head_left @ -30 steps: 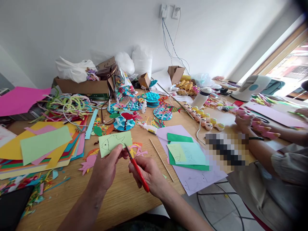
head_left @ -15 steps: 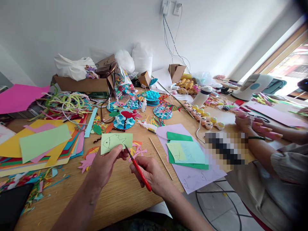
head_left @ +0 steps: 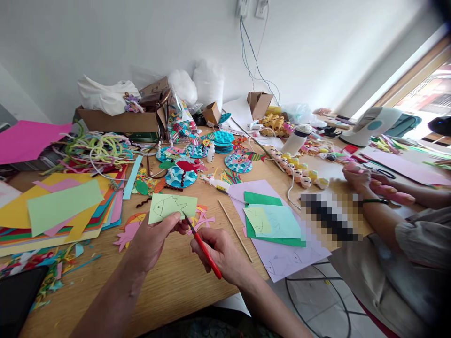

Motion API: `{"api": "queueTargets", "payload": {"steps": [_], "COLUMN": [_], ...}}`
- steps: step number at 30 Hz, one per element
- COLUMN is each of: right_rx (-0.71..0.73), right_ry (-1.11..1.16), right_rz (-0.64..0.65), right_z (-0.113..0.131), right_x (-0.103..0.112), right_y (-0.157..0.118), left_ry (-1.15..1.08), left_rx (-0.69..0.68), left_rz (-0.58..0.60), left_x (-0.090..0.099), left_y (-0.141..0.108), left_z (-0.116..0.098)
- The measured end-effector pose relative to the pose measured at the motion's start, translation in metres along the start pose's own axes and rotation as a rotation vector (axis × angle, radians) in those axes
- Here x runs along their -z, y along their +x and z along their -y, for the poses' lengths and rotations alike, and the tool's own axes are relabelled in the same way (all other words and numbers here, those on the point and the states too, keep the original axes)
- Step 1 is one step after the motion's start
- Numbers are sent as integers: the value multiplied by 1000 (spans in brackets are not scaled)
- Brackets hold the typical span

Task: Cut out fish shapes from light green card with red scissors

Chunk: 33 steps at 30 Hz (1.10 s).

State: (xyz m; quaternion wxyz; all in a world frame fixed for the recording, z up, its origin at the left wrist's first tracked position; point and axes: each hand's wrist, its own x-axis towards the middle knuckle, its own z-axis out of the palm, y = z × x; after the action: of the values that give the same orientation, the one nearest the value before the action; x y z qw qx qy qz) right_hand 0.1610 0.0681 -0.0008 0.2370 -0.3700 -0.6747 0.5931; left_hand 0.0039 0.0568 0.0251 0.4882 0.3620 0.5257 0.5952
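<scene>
A light green paper (head_left: 171, 206) bears a pencil-drawn fish and is pinched at its lower edge by my left hand (head_left: 160, 234). My right hand (head_left: 216, 253) is closed round the handles of red scissors (head_left: 207, 254). The scissor blades point up and left, and their tips meet the paper near the fish's tail. Just behind the paper, pink and orange cut-outs lie on the wooden table (head_left: 169, 281). A thin wooden stick (head_left: 235, 231) rests to the right of my right hand.
Coloured sheets (head_left: 65, 204) and scraps (head_left: 52, 265) lie at the left. Decorated blue discs (head_left: 181, 175) stand behind. A purple sheet (head_left: 278, 258) with green papers is at the right, where another person's hands (head_left: 357, 180) hold a pink object. A black device (head_left: 21, 295) sits front left.
The green paper has shifted slightly right, with a small tilt. My hands and the scissors keep nearly the same pose, and the camera view has moved slightly.
</scene>
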Motion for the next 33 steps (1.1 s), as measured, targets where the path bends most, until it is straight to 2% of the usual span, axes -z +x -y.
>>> {"api": "queueTargets", "payload": {"steps": [14, 22, 33], "right_rx": [10, 17, 24], "right_ry": [-29, -33, -34], "right_rz": [14, 2, 8], "right_z": [-3, -4, -3], "right_x": [1, 1, 1], "right_y": [0, 0, 0], "left_ry": [0, -11, 18], "left_rx": [16, 16, 54], "left_rz": [80, -5, 12], "left_x": [3, 5, 4], "left_y": [1, 3, 0], "left_z": [3, 4, 1]}}
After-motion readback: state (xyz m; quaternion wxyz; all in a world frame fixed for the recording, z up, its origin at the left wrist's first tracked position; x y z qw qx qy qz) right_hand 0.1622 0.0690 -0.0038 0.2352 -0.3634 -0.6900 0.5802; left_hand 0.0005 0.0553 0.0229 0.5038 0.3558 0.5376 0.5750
